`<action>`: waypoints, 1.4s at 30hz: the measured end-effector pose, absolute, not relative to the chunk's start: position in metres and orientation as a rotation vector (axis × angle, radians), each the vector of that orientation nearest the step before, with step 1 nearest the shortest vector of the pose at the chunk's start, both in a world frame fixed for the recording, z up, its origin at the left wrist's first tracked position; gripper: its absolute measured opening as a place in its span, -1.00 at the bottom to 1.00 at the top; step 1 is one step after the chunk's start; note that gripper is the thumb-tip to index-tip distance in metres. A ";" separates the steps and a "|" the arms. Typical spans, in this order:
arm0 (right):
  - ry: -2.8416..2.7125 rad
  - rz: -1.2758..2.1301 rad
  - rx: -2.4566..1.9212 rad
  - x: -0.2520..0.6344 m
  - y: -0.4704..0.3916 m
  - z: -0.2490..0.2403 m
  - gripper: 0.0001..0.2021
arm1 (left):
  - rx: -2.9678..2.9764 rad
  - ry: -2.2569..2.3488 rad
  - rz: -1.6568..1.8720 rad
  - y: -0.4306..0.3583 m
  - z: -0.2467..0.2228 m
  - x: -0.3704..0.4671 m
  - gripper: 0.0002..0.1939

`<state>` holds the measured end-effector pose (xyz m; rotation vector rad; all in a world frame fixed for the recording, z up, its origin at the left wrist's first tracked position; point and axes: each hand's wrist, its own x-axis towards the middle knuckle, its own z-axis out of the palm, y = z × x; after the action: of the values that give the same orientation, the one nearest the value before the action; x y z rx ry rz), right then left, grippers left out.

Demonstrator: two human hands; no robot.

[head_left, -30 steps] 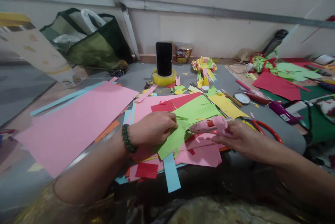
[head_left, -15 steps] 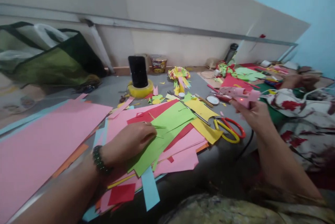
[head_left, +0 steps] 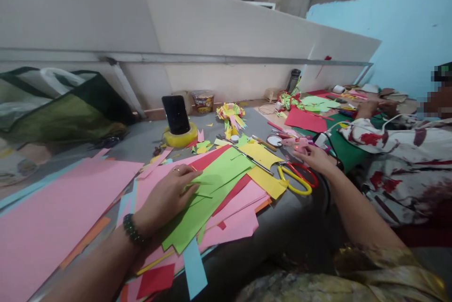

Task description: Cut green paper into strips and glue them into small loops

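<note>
A: Scan left to right, clock from view centre.
B: See pink sheet (head_left: 67, 208) at 8, then left hand (head_left: 167, 200) at 7, half-curled, resting on green paper (head_left: 224, 175) at 6. Can't tell if pinching anything.
A: And past that?
B: See scissors (head_left: 303, 192) at 4, pink glue gun (head_left: 300, 143) at 3, gripped in right hand (head_left: 318, 158), fingers curled round. Farther out, near 3: co-worker's hands (head_left: 369, 110).

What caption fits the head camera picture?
Left hand on green paper, right hand on a pink glue gun, scissors nearby.
</note>
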<state>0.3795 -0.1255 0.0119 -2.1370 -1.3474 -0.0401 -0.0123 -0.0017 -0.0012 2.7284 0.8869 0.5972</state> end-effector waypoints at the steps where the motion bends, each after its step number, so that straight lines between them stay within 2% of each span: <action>1: -1.330 -0.105 -2.182 0.377 -0.130 0.016 -0.65 | 2.744 0.903 0.607 0.000 -0.002 -0.012 -0.61; 4: -1.224 -0.388 -2.176 0.360 -0.143 0.030 -0.61 | 2.790 0.945 0.495 0.001 -0.002 -0.009 -0.66; 6: -1.264 -0.403 -2.025 0.339 -0.151 0.039 -0.57 | 2.797 0.990 0.369 0.000 -0.002 -0.007 -0.69; 11: -1.668 -0.117 -1.676 0.274 -0.145 0.057 -0.67 | 2.764 1.096 0.335 -0.002 -0.001 -0.005 -0.72; 14: -1.873 0.130 -1.549 0.240 -0.120 0.062 -0.73 | 2.632 1.092 0.474 0.000 -0.003 -0.007 -0.73; 19: -2.062 0.536 -1.583 0.205 -0.066 0.047 -0.76 | 2.149 1.053 0.801 0.004 -0.003 -0.012 -0.86; 28: -1.411 1.349 -1.343 0.184 -0.027 0.005 -0.63 | 1.366 0.854 1.278 -0.002 0.016 -0.013 -0.73; 33: -1.080 1.655 -1.210 0.182 -0.023 -0.001 -0.84 | 1.127 0.779 1.472 -0.005 0.021 -0.012 -0.67; 37: -1.089 1.843 -1.001 0.184 -0.024 -0.007 -0.51 | 1.082 0.820 1.556 -0.005 0.019 -0.011 -0.64; 42: -1.211 2.037 -0.767 0.180 -0.027 -0.015 -0.42 | 1.030 0.891 1.561 -0.006 0.016 -0.008 -0.61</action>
<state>0.1801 -0.0266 -0.0149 -0.7673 -1.2111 2.0371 -0.0077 -0.0058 0.0158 1.0303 0.8910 1.5612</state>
